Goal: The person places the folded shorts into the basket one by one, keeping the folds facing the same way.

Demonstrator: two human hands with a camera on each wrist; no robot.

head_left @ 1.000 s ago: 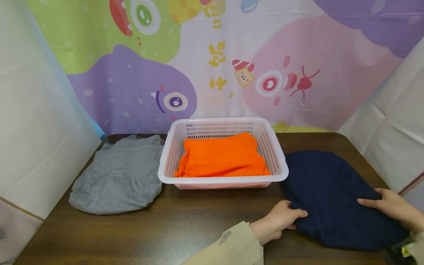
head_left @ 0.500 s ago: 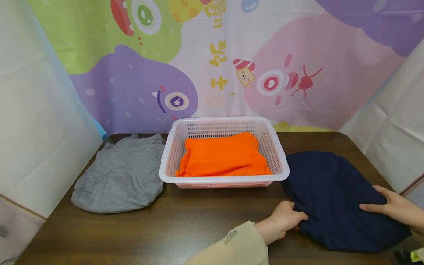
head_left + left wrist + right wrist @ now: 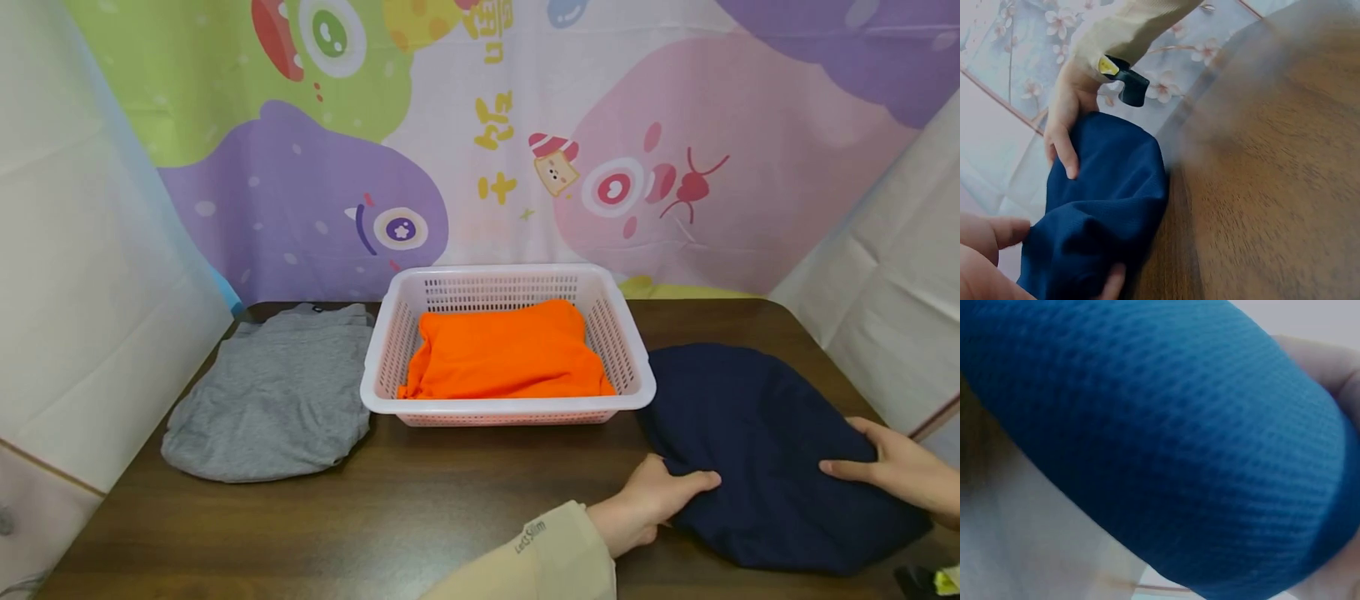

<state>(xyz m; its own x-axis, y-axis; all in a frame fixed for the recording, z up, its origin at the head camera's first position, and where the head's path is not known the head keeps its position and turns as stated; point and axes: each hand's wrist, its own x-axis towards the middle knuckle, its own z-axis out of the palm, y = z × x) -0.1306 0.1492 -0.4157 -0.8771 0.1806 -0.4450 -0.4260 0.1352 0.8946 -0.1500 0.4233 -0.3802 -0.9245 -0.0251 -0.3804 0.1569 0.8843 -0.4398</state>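
Note:
A folded navy garment [image 3: 750, 433] lies at the right of the table, beside the basket. My left hand [image 3: 656, 500] grips its near left edge, thumb on top and the fingers under the cloth. At the far right edge, my right hand [image 3: 900, 467] holds it with the thumb over the top. The left wrist view has the navy cloth [image 3: 1104, 169] bulging in a rounded fold between both hands, the right hand [image 3: 1066, 119] at its upper end. Close up, blue knit fabric [image 3: 1166, 456] fills most of the right wrist view.
A white plastic basket [image 3: 506, 407] stands at the middle of the table [image 3: 420, 517], holding a folded orange garment [image 3: 510, 354]. To its left lies a folded grey garment [image 3: 277, 400]. A patterned curtain [image 3: 487, 233] hangs behind the table.
My left thumb has slid a little further right over the navy cloth's edge. The right hand has shifted slightly right. Basket, orange garment and grey garment stay in place.

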